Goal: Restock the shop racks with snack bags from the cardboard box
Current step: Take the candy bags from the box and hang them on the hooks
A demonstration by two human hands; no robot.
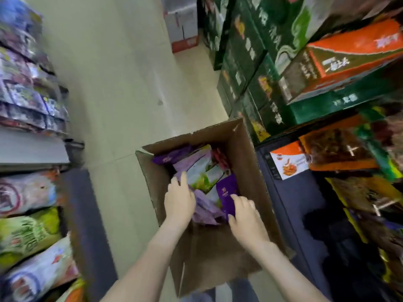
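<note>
Cardboard box (246,149) sits on the aisle floor. Right grip (246,216) pinches the purple snack bag (227,190) at the box's near-right. Left grip (180,197) lies flat-fingered on the pale green bag (202,173) at box centre, clasping nothing. Best to lift the purple one straight up, clear of the box wall, while the left steadies the pile.

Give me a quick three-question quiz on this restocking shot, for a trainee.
1. True or false: the left hand and the right hand both reach into the box.
2. The bag that the right hand grips is: A red, B purple, C yellow?
3. Fill in: the box stands on the ____.
Key: 1 true; 2 B; 3 floor.
</note>
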